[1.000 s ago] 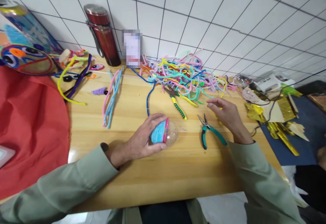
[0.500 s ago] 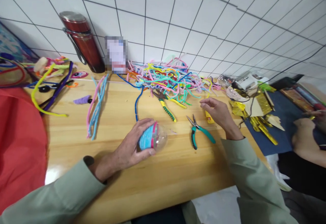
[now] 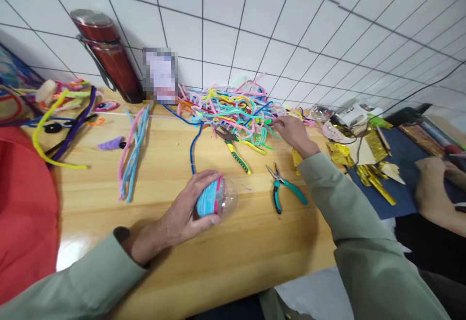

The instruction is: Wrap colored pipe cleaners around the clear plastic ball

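My left hand (image 3: pixel 184 211) is wrapped round a clear plastic ball (image 3: pixel 217 202), half covered in wound blue pipe cleaner with a pink band, resting on the wooden table (image 3: pixel 236 257). My right hand (image 3: pixel 294 133) reaches into the right edge of a pile of coloured pipe cleaners (image 3: pixel 235 111), fingers pinched at the strands; what they grip is too small to make out. Green-handled pliers (image 3: pixel 284 190) lie between my hands. Yellow-handled pliers (image 3: pixel 236 154) lie nearer the pile.
A red flask (image 3: pixel 105 55) stands by the tiled wall. Loose pink and blue pipe cleaners (image 3: pixel 131 152) lie at left, red cloth (image 3: pixel 25 213) further left. Gold foil scraps (image 3: pixel 364 160) and a blue mat (image 3: pixel 404 174) lie at right, where another person's hand (image 3: pixel 433 189) rests.
My right hand moved forward from beside the green pliers up to the edge of the pipe cleaner pile. My left hand stayed on the ball. The view shifted right.
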Tool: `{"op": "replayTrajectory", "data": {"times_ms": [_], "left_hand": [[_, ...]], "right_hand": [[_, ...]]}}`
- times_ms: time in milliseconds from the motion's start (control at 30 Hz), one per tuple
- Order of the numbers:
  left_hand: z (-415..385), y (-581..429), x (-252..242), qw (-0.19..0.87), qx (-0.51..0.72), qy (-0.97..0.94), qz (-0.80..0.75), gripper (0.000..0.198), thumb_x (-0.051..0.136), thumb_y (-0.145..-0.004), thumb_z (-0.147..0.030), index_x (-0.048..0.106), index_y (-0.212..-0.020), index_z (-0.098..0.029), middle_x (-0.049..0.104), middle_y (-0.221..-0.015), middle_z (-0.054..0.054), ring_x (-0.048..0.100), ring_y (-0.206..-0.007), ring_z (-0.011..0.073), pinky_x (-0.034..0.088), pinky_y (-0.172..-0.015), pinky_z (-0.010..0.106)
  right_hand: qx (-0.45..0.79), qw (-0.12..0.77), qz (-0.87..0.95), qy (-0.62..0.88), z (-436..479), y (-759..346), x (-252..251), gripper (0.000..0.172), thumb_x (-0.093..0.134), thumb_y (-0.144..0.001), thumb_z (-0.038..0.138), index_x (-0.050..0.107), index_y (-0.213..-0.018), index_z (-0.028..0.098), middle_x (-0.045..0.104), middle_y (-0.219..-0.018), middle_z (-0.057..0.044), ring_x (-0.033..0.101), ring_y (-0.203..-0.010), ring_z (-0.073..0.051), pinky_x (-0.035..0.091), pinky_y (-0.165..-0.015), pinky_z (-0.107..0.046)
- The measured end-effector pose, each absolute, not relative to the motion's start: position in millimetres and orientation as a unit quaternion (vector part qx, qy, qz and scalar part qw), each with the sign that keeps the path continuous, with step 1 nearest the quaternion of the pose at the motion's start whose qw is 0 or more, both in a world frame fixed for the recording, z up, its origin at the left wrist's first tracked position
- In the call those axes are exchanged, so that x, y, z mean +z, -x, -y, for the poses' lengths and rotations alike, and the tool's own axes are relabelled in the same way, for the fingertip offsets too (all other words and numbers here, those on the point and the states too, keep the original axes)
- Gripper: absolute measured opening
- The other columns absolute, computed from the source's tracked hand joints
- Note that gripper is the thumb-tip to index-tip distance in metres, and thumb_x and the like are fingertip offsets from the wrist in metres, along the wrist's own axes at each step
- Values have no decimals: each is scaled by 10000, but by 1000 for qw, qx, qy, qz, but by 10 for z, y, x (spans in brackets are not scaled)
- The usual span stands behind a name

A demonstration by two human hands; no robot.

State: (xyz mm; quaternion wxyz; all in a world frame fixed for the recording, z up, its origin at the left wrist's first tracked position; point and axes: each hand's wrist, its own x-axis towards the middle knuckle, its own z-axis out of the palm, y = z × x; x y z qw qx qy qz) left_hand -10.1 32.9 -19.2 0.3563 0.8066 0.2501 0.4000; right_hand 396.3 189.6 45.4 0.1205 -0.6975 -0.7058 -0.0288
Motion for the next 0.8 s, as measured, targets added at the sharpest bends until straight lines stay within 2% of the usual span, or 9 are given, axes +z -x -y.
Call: {"op": "replayTrajectory", "data": {"times_ms": [167, 333, 533, 800], "left_hand": [[-341, 99, -169, 356, 399, -810, -241, 868, 758, -981, -587, 348, -1700, -326, 535, -1590, 184, 531, -1493, 402, 486, -1225, 629], [-345, 99, -178, 362, 401, -809, -233, 875, 770, -981, -554, 342, -1703, -308, 529, -1602, 197, 534, -1500, 413, 482, -1229, 647], [-337, 89, -209, 355, 402, -810, -237, 839, 739, -1001, -569, 349, -1696, -303, 519, -1603, 198, 532, -1497, 400, 490, -1227, 626], [-336, 88, -255, 338, 411, -812, -240, 800, 736, -1007, -533, 374, -1677, -287, 544, -1589, 195, 542, -1483, 392, 490, -1219, 621]], "right_hand": [[-76, 77, 726, 679, -2136, -3948, 253, 235, 618, -957, 285, 840, -999, 218, 830, -1017, -172, 720, -945, -334, 461, -711, -377], [-78, 107, 718, 683, -2145, -4055, 307, 163, 627, -941, 274, 779, -913, 224, 796, -1090, -187, 699, -955, -348, 483, -756, -418], [-2, 163, 698, 697, -1913, -4242, 669, 124, 662, -914, 288, 758, -850, 244, 798, -886, -84, 682, -827, -279, 473, -759, -387], [32, 193, 667, 719, -1673, -4335, 722, 109, 671, -882, 274, 732, -797, 243, 792, -813, -38, 664, -781, -243, 475, -743, -357]]}}
